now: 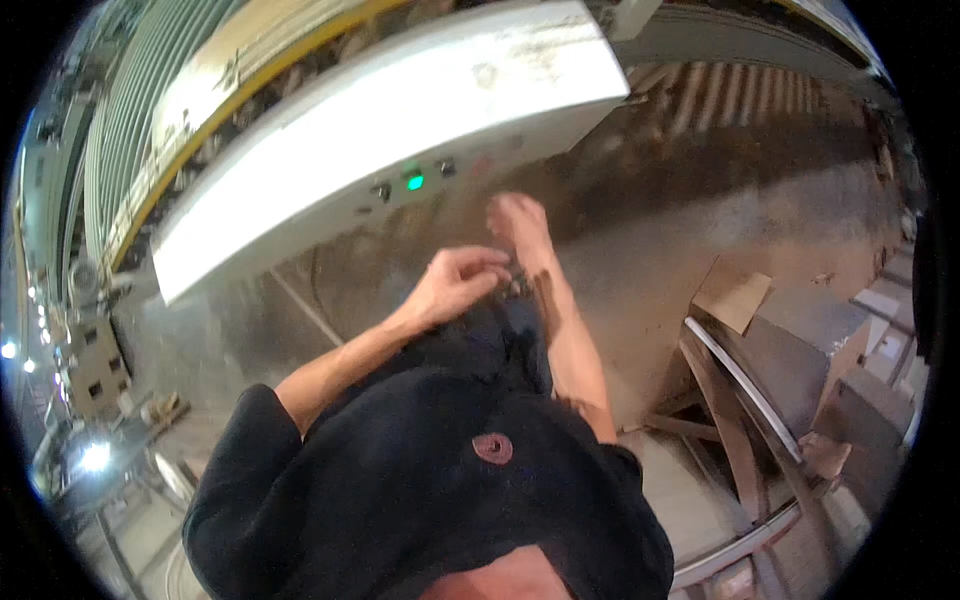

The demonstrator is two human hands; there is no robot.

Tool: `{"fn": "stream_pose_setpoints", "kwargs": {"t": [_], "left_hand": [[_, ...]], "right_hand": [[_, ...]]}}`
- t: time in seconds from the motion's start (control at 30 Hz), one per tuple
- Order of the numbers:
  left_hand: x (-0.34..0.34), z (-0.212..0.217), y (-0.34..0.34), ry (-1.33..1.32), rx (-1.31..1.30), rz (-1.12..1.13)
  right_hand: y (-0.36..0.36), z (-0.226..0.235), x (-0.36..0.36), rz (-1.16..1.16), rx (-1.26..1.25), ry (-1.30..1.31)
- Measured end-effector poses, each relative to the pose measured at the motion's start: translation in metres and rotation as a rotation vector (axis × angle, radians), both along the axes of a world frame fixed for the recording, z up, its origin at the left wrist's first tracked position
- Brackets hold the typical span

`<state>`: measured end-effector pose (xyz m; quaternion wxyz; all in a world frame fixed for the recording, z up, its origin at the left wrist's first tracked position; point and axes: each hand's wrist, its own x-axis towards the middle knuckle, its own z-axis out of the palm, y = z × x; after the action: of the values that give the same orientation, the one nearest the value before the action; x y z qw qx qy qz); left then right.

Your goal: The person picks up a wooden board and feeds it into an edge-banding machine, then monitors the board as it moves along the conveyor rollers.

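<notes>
My left hand (455,285) is in front of my body, its fingers bent toward the thumb beside my right wrist. A small dark shape shows at its fingertips, too unclear to name. My right hand (520,225) reaches a little farther forward, close below the front panel of a long white control box (400,130). Motion smears its fingers, so their grip is hidden. On the panel a green button (415,182) glows between two dark knobs (381,191). A faint reddish control (482,164) lies to their right, nearest my right hand.
Behind the box runs a yellow-edged machine frame (190,130) with ribbed panels. A dusty brown floor (640,250) spreads below. At right stand a cardboard piece (735,292), a grey box (800,340) and a curved metal rail (740,385). Pallet-like blocks (98,365) stand at left.
</notes>
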<state>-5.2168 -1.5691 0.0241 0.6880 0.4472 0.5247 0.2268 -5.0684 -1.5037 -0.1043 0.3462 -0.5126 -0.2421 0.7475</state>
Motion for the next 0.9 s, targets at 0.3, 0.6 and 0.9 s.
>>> {"fn": "stream_pose_setpoints", "kwargs": {"t": [0.3,0.6,0.9], "left_hand": [[-0.030,0.008,0.058,0.079,0.190,0.129],[-0.136,0.023,0.032,-0.114,-0.046,0.175],[-0.159,0.053,0.089,-0.152,0.030,-0.017]], "right_hand": [[0.078,0.031,-0.024,0.105,0.004,-0.110],[-0.041,-0.039,-0.104,-0.209,0.187,-0.034],[-0.042,-0.071,-0.122,0.095,0.468,-0.883]]}}
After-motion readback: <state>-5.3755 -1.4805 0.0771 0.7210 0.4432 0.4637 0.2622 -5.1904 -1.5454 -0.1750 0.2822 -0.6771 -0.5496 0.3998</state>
